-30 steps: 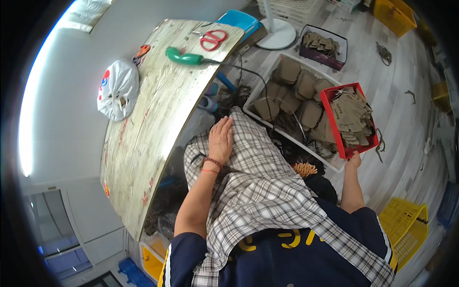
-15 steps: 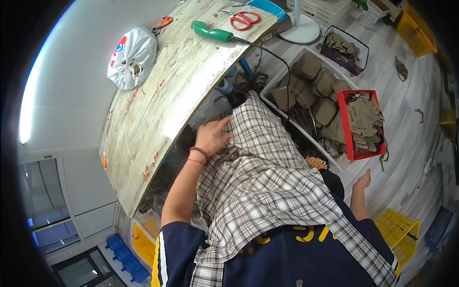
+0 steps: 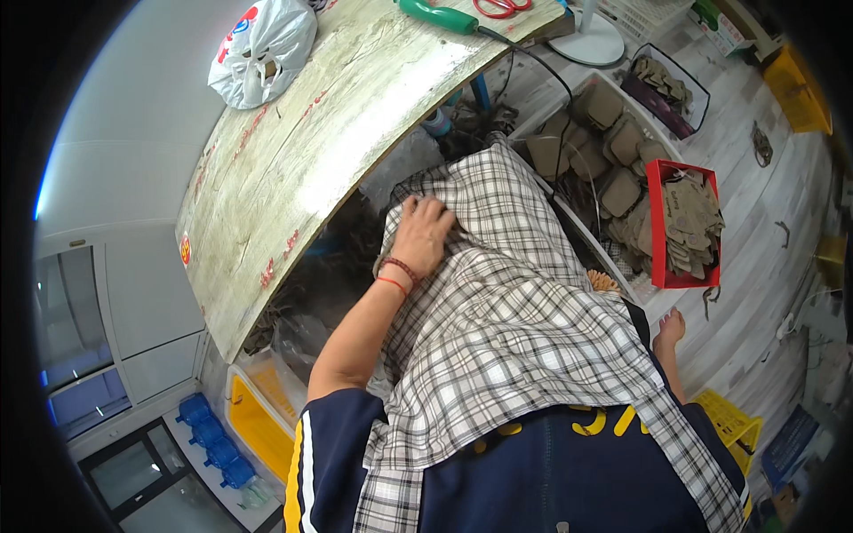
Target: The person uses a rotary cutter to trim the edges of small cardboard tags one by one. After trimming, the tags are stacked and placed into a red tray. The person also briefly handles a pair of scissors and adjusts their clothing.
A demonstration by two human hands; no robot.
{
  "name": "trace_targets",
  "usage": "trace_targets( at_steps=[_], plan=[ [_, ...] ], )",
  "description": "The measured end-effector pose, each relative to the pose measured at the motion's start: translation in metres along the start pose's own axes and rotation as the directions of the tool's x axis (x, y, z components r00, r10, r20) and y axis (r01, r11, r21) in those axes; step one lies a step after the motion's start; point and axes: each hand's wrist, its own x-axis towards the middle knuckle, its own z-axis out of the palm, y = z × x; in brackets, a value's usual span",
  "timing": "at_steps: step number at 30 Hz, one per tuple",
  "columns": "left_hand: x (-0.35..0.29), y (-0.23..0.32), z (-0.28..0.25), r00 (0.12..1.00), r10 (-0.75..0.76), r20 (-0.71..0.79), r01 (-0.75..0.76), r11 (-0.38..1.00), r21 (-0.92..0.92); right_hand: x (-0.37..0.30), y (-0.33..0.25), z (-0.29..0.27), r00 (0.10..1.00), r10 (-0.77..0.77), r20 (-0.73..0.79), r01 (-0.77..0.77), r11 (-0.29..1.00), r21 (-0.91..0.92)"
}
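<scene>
My left hand [image 3: 425, 235] lies on the checked apron [image 3: 498, 355] over my lap, its fingers a little apart and nothing seen in them. Dark red and bright red bands circle that wrist. Off to my right, my right hand [image 3: 671, 330] hangs low beside my leg. Its fingers show only in part, look loosely open and hold nothing that I can see. Nearest to it is a red box [image 3: 657, 226] filled with brown card tags, resting on a white bin [image 3: 635, 120] with brown padded pieces inside.
On the wood-look table [image 3: 267, 191] are a white plastic bag [image 3: 280, 58], a green-handled corded tool [image 3: 440, 16] and red scissors handles [image 3: 504, 7]. A dark box [image 3: 653, 111] of brown pieces stands behind the bin. Yellow crates [image 3: 733, 426] and blue water bottles [image 3: 213, 441] are lower down.
My left hand has drawn back from the grey cloth under the table's edge onto the apron. My right hand stays low at my side. The view has shifted.
</scene>
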Motion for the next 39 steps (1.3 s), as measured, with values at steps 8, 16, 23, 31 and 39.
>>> trace_targets(
  at_steps=[8, 16, 23, 31, 39],
  plan=[
    [-0.125, -0.151, 0.085, 0.748, -0.637, 0.185, 0.552, 0.753, 0.359, -0.022, -0.013, -0.005, 0.995, -0.071, 0.069, 0.074, 0.996, -0.045],
    [-0.058, -0.048, -0.022, 0.841, -0.537, -0.064, 0.422, 0.726, -0.543, -0.044, -0.014, 0.007, 0.976, -0.130, 0.177, 0.132, 0.991, 0.001],
    [0.052, -0.013, -0.128, 0.948, -0.148, -0.282, 0.182, 0.978, 0.099, -0.087, -0.198, 0.169, 0.857, -0.185, 0.481, 0.008, 0.938, 0.347],
    [0.147, -0.067, -0.098, 0.991, -0.111, 0.068, 0.106, 0.992, 0.071, 0.098, -0.268, 0.410, 0.834, -0.039, 0.551, -0.367, 0.706, 0.606],
    [0.170, -0.092, -0.083, 0.982, -0.042, 0.185, 0.046, 0.999, -0.018, 0.198, -0.261, 0.563, 0.863, 0.187, 0.470, -0.471, 0.634, 0.614]
  ],
)
